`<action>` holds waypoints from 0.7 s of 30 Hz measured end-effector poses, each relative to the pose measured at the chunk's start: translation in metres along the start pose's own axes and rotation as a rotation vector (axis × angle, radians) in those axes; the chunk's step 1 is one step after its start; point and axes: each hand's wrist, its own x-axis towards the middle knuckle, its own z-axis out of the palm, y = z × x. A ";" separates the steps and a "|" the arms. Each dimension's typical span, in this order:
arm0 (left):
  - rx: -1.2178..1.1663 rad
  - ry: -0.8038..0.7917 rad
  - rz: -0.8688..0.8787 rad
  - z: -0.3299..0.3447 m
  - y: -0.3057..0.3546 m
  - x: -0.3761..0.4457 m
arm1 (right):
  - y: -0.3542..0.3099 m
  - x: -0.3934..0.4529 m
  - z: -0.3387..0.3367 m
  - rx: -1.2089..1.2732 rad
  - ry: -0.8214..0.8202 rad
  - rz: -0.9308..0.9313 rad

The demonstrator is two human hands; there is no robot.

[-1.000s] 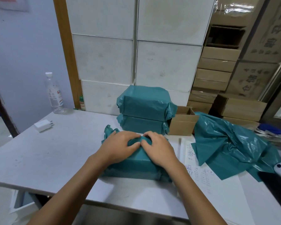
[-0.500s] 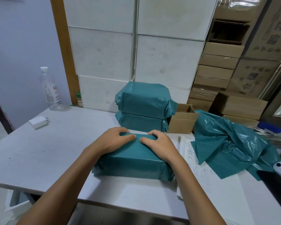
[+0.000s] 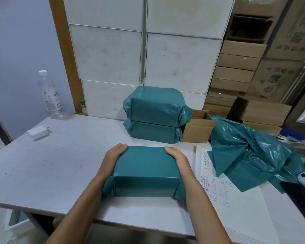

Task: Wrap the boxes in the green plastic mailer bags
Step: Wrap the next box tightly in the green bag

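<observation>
A box wrapped in a green mailer bag (image 3: 144,171) lies flat near the front edge of the white table (image 3: 60,166). My left hand (image 3: 112,159) grips its left side and my right hand (image 3: 179,160) grips its right side, fingers curled over the far corners. Behind it, two more wrapped boxes (image 3: 155,115) are stacked against the wall. A heap of loose green mailer bags (image 3: 250,152) lies to the right.
An open cardboard box (image 3: 197,127) sits beside the stack. A sheet of handwritten notes (image 3: 217,184) lies right of my right hand. A water bottle (image 3: 49,95) and a white charger (image 3: 38,132) stand at the left. Stacked cartons (image 3: 236,71) fill the back right.
The wrapped box has been turned over, so a smooth face is up. My hands moved from pressing the folds on top to gripping its two sides.
</observation>
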 end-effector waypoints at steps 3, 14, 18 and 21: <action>-0.092 0.040 -0.045 0.004 -0.002 -0.001 | 0.007 0.003 0.002 0.067 -0.002 -0.008; -0.312 0.146 -0.107 0.010 -0.007 0.004 | 0.010 0.008 0.003 0.260 -0.090 -0.007; -0.264 0.148 -0.082 0.012 -0.004 0.004 | 0.007 0.004 0.006 0.268 -0.097 0.013; -0.235 0.138 -0.065 0.012 -0.003 0.006 | 0.006 0.003 0.005 0.255 -0.077 0.009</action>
